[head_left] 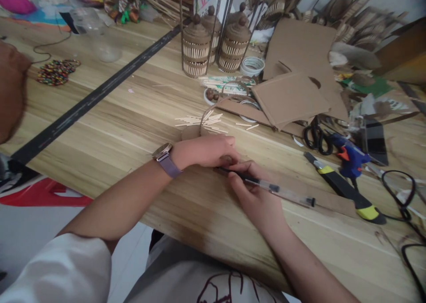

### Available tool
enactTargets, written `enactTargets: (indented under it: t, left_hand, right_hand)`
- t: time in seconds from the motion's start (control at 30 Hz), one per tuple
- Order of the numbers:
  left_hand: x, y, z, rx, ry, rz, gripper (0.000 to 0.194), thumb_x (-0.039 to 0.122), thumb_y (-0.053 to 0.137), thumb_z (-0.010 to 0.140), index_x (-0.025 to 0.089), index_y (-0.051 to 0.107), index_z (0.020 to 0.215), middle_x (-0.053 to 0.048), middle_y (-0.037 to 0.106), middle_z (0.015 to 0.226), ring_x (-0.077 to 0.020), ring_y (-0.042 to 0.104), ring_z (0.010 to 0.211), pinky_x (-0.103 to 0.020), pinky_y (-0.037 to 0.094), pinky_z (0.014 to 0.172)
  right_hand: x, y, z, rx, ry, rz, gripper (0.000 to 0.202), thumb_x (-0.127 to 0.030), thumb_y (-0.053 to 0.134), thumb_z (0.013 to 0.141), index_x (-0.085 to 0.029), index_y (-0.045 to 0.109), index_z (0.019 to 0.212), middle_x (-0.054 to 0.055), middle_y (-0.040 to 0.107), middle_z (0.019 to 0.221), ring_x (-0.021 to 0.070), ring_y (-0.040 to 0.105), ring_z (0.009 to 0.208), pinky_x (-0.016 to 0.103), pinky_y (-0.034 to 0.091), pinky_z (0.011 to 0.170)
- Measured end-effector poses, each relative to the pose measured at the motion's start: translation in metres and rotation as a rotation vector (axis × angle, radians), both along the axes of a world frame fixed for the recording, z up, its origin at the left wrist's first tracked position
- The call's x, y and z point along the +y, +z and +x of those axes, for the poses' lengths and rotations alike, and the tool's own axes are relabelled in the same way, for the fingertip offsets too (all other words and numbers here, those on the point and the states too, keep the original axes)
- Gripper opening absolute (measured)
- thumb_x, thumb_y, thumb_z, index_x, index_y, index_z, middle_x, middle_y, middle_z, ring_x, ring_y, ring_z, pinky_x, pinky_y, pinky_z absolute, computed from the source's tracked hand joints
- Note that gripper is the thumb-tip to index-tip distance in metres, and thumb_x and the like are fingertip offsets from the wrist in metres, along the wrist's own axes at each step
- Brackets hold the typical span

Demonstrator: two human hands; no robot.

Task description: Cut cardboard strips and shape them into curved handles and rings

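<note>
In the head view my right hand (pixel 258 196) pinches a clear-barrelled pen (pixel 266 185) with a dark grip, its tip end pointing left. My left hand (pixel 211 151), with a watch on its wrist, lies curled over the table against the pen's tip end. Its fingers are closed and mostly turned away, so what they hold is hidden. A thin brown cardboard strip (pixel 336 201) runs along the table beneath the pen and my right hand. Just beyond my left wrist a round cardboard piece (pixel 191 133) partly shows, with short pale sticks (pixel 213 122) scattered behind it.
To the right lie a yellow-black utility knife (pixel 342 187), black-handled scissors (pixel 316 136) and a blue glue gun (pixel 349 154) with its cable. Cardboard sheets (pixel 293 96), tape rolls (pixel 252 65) and lantern-like stick models (pixel 234 43) stand farther back. A dark strip (pixel 100 90) crosses the table at left.
</note>
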State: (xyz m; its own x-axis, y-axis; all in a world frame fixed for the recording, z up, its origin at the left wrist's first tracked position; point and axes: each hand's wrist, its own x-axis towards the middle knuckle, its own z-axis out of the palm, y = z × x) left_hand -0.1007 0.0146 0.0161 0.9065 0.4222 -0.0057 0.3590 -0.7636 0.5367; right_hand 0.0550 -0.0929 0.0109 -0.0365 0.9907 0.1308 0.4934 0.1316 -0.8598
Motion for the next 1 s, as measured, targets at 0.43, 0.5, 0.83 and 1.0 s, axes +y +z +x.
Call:
enactTargets:
  t: [0.43,0.5,0.83,1.0]
  left_hand:
    - [0.0,-0.001,-0.001,0.02,0.006,-0.046,0.013,0.012,0.06,0.087,0.018,0.068,0.079,-0.001,0.051,0.09,-0.0144,0.054,0.085,-0.023,0.039,0.074]
    - [0.001,-0.003,-0.002,0.023,0.022,-0.048,0.01,0.015,0.064,0.087,0.021,0.072,0.091,-0.002,0.053,0.094,-0.0157,0.055,0.089,-0.024,0.04,0.078]
    - [-0.001,0.001,-0.002,0.065,0.06,-0.052,0.02,0.018,0.068,0.086,0.026,0.074,0.103,-0.001,0.054,0.095,-0.0151,0.057,0.09,-0.022,0.041,0.078]
    - [-0.001,0.003,-0.002,0.086,0.063,-0.06,0.019,0.016,0.067,0.086,0.025,0.073,0.102,0.0,0.055,0.096,-0.0149,0.056,0.092,-0.022,0.04,0.079]
  right_hand:
    - [-0.003,-0.003,0.002,-0.105,-0.023,0.027,0.011,-0.031,0.056,0.08,-0.023,0.063,0.08,0.002,0.068,0.073,0.0189,0.061,0.069,0.032,0.046,0.064]
    - [-0.007,0.001,0.013,-0.131,-0.036,0.005,0.013,-0.034,0.055,0.081,-0.024,0.062,0.077,0.001,0.066,0.068,0.018,0.06,0.063,0.03,0.045,0.059]
    - [-0.038,0.008,0.105,-0.249,-0.365,-0.077,0.016,-0.04,0.065,0.076,-0.025,0.063,0.071,0.001,0.066,0.062,0.0195,0.059,0.055,0.03,0.042,0.046]
    - [-0.032,0.012,0.067,-0.159,-0.253,-0.068,0.015,-0.039,0.062,0.079,-0.025,0.064,0.075,0.001,0.067,0.067,0.0183,0.061,0.06,0.028,0.045,0.049]
